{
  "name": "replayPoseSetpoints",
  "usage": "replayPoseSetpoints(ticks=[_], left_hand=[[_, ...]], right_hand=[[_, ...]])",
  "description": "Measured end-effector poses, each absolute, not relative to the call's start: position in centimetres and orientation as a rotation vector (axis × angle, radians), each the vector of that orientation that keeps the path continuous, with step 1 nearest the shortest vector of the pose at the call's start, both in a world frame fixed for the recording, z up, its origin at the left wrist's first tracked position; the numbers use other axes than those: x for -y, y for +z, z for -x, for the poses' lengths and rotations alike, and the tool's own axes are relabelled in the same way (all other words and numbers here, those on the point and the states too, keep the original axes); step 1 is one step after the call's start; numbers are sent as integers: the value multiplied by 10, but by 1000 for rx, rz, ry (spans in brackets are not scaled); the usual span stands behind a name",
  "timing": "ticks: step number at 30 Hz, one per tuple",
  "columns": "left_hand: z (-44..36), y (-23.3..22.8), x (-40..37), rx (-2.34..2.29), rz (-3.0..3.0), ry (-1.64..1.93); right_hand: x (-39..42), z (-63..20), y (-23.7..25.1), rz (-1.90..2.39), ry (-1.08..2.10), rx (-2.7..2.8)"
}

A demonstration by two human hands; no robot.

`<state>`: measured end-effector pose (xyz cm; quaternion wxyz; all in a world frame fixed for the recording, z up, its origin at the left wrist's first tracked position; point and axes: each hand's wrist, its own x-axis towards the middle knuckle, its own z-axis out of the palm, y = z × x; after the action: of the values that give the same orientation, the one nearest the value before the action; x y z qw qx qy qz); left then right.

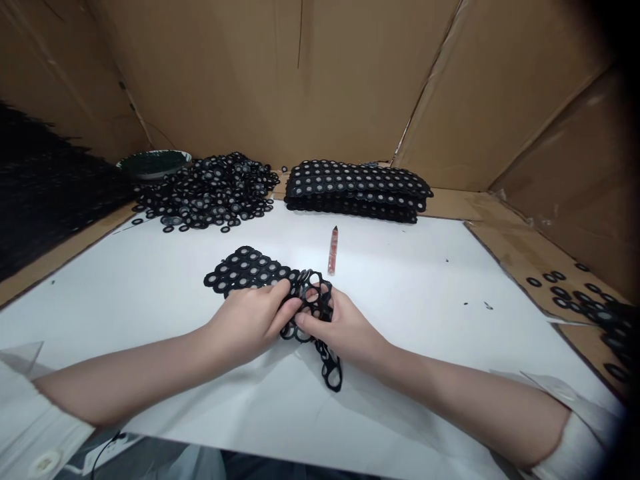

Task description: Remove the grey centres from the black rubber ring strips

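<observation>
Head view, looking forward and down: both of my hands meet at the middle of the white work sheet (165, 280), and both are closed on the same black ring sheet (245, 270), a flat web of joined black rings with grey discs in their centres. My left hand (247, 320) grips the near edge of the sheet where the discs are in place, fingers curled over it. My right hand (343, 330) pinches the emptied part of the web (315, 297), where the rings stand open with no discs; a strip of that empty web (331, 370) hangs down past my right palm onto the sheet. The filled part of the ring sheet lies flat on the white surface just beyond my left fingers. A small reddish pen-like tool (333, 252) lies near the far side of my hands, apart from them. Further back, a loose pile of black rings (210, 193) sits at the left, and a neat stack of full ring sheets (357, 190) sits at the right. A green dish (153, 162) stands behind the loose pile. More loose rings (590, 297) lie on the cardboard at the far right. Cardboard walls (300, 80) enclose the bench.
</observation>
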<state>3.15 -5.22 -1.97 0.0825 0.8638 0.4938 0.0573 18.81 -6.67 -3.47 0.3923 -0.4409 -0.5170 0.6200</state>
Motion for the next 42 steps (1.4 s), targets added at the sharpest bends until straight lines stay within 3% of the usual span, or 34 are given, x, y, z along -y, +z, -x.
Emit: replayPoseSetpoints(ticks=[5,11,17,23,31,34,42], left_hand=[[-29,-13,43,-1323,-2366,177],[-14,3,24,-1675,-2160,640],[-30,-8,48,-1488,-2360,186],[-31,-14,47,-1357,-2265,148],[-12,8,24,-1696,-2102,686],[-13,3,34,-1711,-2334,693],[-30,-27,62,-1223,-3010,502]], right_hand=[[67,-189,-35,1102,1576,1355],[67,-190,-36,1189,1544,1354],[67,-190,-34,1198,1574,1329],[66,-188,-35,1168,1585,1333],[68,-188,-32,1262,1508,1297],[68,-187,-34,1222,1538,1270],[68,-188,-40,1171,1473,1270]])
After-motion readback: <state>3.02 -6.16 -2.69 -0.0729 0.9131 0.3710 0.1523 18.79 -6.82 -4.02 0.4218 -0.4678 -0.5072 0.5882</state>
